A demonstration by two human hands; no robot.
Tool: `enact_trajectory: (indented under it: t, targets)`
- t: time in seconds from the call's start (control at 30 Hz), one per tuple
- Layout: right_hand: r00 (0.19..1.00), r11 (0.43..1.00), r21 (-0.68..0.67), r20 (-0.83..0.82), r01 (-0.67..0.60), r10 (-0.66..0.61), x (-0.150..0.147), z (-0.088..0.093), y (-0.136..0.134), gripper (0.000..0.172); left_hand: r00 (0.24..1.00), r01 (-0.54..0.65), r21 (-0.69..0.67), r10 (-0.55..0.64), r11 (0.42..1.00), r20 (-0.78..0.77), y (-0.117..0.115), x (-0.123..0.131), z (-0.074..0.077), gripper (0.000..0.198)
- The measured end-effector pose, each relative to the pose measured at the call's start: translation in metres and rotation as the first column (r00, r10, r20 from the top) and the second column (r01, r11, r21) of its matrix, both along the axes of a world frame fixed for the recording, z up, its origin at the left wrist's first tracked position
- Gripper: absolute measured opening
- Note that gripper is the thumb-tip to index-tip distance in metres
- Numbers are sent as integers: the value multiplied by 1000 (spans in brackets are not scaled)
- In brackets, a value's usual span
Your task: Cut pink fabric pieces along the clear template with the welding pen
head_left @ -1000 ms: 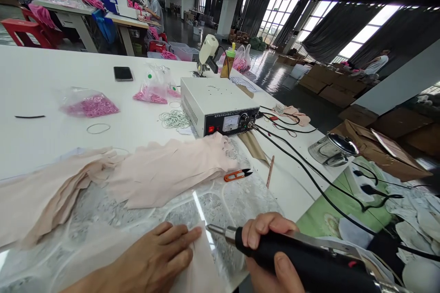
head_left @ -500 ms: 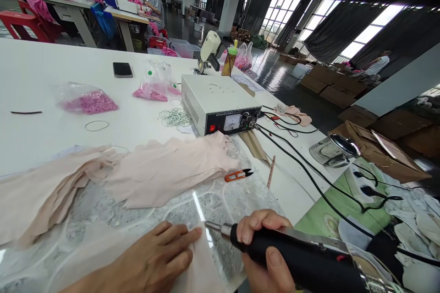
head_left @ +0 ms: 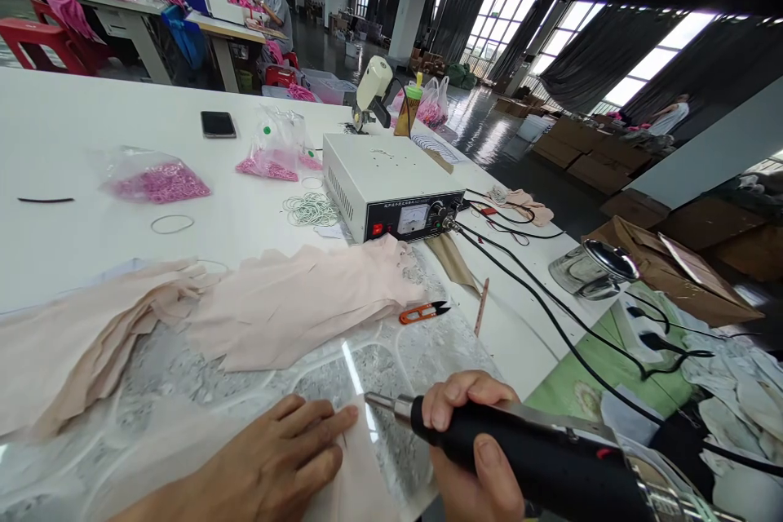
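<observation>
Changed since one second ago: tool [head_left: 538,453], one, black-handled, brought slightly leftward, with metal tip [head_left: 380,402] a little closer to the left index finger. Unchanged in place: left hand [head_left: 294,449], cloth strip [head_left: 360,477], desk goods. Since half a second ago: hardly any difference.

Hands, two:
- Right hand [head_left: 465,481]: closed firmly round the tool's handle.
- Left hand: loosely bent, index finger extended, laid flat over the cloth strip, pressing rather than grasping.

Cloth strip, one: pale pink, under and beside the left fingers, at the near edge of the desk [head_left: 110,241]. Tip just beside the index fingertip; cannot tell whether touching the cloth.

Further items on the desk:
- Cloth heaps, two: one large [head_left: 306,302] beyond the left hand, one folded [head_left: 103,334] to its left.
- Snips, one pair, orange [head_left: 422,311], right of the large heap.
- Box with dial, one [head_left: 391,179], cables [head_left: 510,281] running from its front.
- Bags of pink pieces, two: [head_left: 160,179] and [head_left: 269,159].
- Phone, one [head_left: 218,124].
- Rubber rings: one single [head_left: 172,224]; one pile [head_left: 311,210], too tangled to count.
- Bottle, one [head_left: 407,110].
- Mug, one, lidded metal [head_left: 590,267].
</observation>
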State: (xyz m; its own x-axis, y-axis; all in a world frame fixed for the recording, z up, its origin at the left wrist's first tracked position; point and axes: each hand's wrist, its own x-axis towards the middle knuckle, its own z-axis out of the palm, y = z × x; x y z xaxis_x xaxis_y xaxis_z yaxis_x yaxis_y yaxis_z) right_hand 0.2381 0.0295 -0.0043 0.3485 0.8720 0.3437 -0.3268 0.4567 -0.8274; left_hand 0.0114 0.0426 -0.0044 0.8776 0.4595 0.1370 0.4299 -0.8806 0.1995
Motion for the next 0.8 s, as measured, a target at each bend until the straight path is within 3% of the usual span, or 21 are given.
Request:
enact_trajectory:
  t: [0.33, 0.8]
  targets:
    - [1000, 1000, 5, 24, -2, 2, 1, 1, -4, 18, 996, 22, 27, -19, 999, -90, 1, 2, 7, 52]
    - [998, 999, -2, 57, -39, 39, 0, -2, -5, 10, 996, 8, -18, -10, 1000, -86, 0, 4, 8, 49]
